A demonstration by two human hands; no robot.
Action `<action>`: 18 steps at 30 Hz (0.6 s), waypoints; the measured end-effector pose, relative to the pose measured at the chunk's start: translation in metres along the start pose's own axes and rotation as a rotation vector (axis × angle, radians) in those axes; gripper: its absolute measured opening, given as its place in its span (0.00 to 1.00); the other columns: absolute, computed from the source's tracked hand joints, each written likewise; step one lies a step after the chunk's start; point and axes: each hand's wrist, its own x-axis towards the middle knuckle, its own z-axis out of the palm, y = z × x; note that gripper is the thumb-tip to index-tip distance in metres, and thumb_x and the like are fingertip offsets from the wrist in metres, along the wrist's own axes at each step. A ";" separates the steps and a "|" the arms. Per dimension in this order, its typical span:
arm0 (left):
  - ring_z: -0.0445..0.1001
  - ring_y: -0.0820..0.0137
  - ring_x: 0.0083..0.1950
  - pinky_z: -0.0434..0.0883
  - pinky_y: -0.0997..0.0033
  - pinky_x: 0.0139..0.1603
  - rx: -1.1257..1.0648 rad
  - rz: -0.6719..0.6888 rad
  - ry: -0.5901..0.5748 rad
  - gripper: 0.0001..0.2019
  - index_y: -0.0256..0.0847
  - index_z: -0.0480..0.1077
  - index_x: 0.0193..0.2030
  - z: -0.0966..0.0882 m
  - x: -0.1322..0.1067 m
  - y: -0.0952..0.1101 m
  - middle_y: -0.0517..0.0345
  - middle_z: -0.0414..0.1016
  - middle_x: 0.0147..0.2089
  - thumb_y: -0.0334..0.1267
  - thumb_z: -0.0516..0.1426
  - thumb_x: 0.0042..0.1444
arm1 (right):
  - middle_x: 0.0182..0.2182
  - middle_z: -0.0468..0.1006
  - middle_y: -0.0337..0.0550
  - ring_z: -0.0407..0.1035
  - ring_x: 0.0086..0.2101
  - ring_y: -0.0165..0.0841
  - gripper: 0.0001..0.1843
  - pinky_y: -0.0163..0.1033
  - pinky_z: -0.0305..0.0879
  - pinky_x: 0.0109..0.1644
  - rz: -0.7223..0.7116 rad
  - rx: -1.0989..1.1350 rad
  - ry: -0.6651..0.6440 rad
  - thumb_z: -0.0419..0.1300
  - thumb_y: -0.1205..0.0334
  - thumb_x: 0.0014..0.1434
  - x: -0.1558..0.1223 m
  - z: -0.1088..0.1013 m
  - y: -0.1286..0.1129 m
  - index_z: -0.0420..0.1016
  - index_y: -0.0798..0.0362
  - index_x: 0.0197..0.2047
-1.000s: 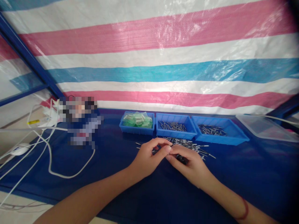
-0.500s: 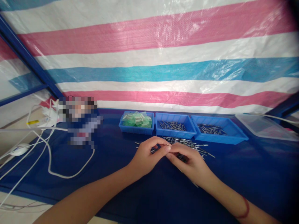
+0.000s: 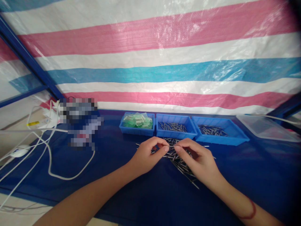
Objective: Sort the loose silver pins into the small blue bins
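My left hand (image 3: pixel 147 155) and my right hand (image 3: pixel 199 160) rest on the dark blue table cover (image 3: pixel 117 175), fingertips close together over a loose pile of thin metal pins (image 3: pixel 175 155). Both hands have thumb and fingers pinched; a pin seems to be held between them, though it is too small to be sure. More pins lie under my right palm and trail toward the near edge. Behind the pile stand three blue trays: the left tray (image 3: pixel 137 128) with green parts, the middle tray (image 3: pixel 176 130) and the right tray (image 3: pixel 218 135) with metal pins.
A clear plastic lid or tray (image 3: pixel 265 128) lies at the right. White cables (image 3: pixel 51 166) and a white mouse-like device (image 3: pixel 20 150) lie at the left by a blurred object (image 3: pixel 80 122). A striped tarpaulin (image 3: pixel 150 56) closes off the back.
My hands have drawn slightly apart and shifted a little away from me. Several pins that my right hand covered now show beside and below it.
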 end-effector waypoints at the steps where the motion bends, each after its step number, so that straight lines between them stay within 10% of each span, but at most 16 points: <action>1: 0.73 0.71 0.39 0.68 0.73 0.41 0.029 0.009 -0.034 0.08 0.38 0.72 0.42 0.000 0.000 -0.001 0.56 0.76 0.40 0.38 0.54 0.61 | 0.30 0.76 0.42 0.70 0.31 0.34 0.07 0.38 0.68 0.34 0.000 -0.024 0.011 0.57 0.58 0.62 0.001 -0.003 0.001 0.73 0.51 0.34; 10: 0.66 0.60 0.52 0.62 0.59 0.52 0.565 0.177 -0.140 0.15 0.44 0.70 0.53 -0.006 0.000 -0.010 0.51 0.71 0.53 0.43 0.54 0.61 | 0.30 0.78 0.48 0.70 0.28 0.40 0.09 0.44 0.63 0.33 0.106 -0.539 0.399 0.58 0.53 0.60 0.024 -0.079 0.046 0.75 0.49 0.36; 18: 0.66 0.63 0.49 0.60 0.62 0.46 0.704 0.181 -0.182 0.13 0.47 0.72 0.50 -0.004 0.001 -0.022 0.54 0.71 0.51 0.44 0.53 0.63 | 0.26 0.75 0.51 0.67 0.25 0.44 0.12 0.43 0.45 0.28 0.142 -1.089 0.337 0.56 0.49 0.59 0.024 -0.113 0.077 0.75 0.47 0.35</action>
